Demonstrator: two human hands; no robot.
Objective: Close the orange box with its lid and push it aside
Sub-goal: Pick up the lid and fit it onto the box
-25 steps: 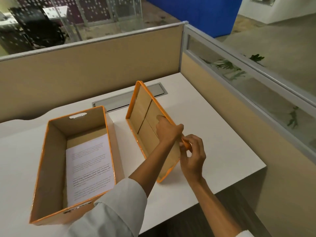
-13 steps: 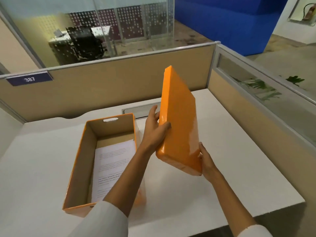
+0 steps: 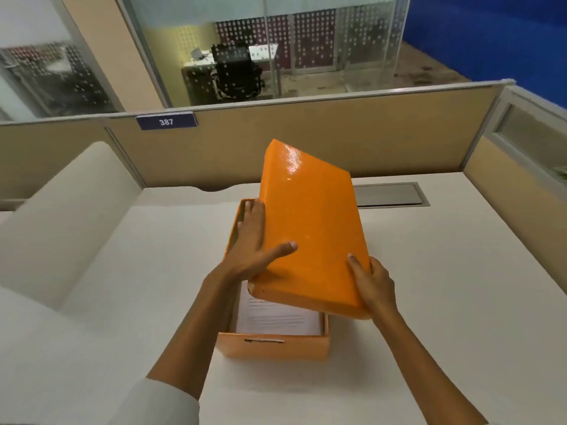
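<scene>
An open orange box (image 3: 276,348) stands on the white desk, its near wall with a handle slot facing me. Printed paper (image 3: 276,317) lies inside it. I hold the glossy orange lid (image 3: 310,228) tilted above the box, its top side up and its far end raised. My left hand (image 3: 251,243) grips the lid's left edge, thumb on top. My right hand (image 3: 372,280) holds the lid's near right corner. The lid hides most of the box's opening.
The white desk (image 3: 429,286) is bounded by tan partition walls at the back and right. A grey cable hatch (image 3: 392,194) sits in the desk behind the lid. A blue sign reading 387 (image 3: 166,121) hangs on the back partition. A cream panel slopes at left.
The lid has been turned top side up and carried left, from beside the box to above it. Both hands moved with it and it is now tilted lower.
</scene>
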